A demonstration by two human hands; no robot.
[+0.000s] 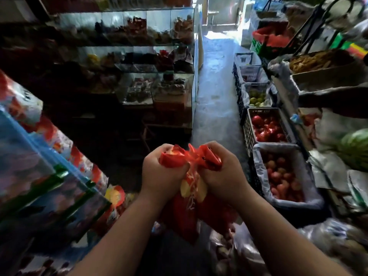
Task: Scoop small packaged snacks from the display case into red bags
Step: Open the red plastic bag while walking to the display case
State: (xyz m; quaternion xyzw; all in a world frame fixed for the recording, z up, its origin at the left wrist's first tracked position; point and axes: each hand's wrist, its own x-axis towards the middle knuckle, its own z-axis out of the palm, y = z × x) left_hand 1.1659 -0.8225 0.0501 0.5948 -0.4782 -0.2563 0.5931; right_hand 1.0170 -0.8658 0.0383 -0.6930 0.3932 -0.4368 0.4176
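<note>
A red plastic bag (189, 212) hangs in front of me, bulging with yellowish snack packets that show through its upper part. My left hand (161, 174) grips one bunched handle of the bag, and my right hand (221, 172) grips the other, both fists close together at the bag's top. The glass display case (159, 56) with small packaged snacks on its shelves stands ahead on the left, well beyond my hands.
Stacked colourful cartons (45, 176) fill the near left. Along the right run crates of red fruit (266, 126), a lined crate of reddish fruit (282, 176), green fruit (256, 98) and a watermelon (356, 148). A concrete aisle (215, 86) leads ahead.
</note>
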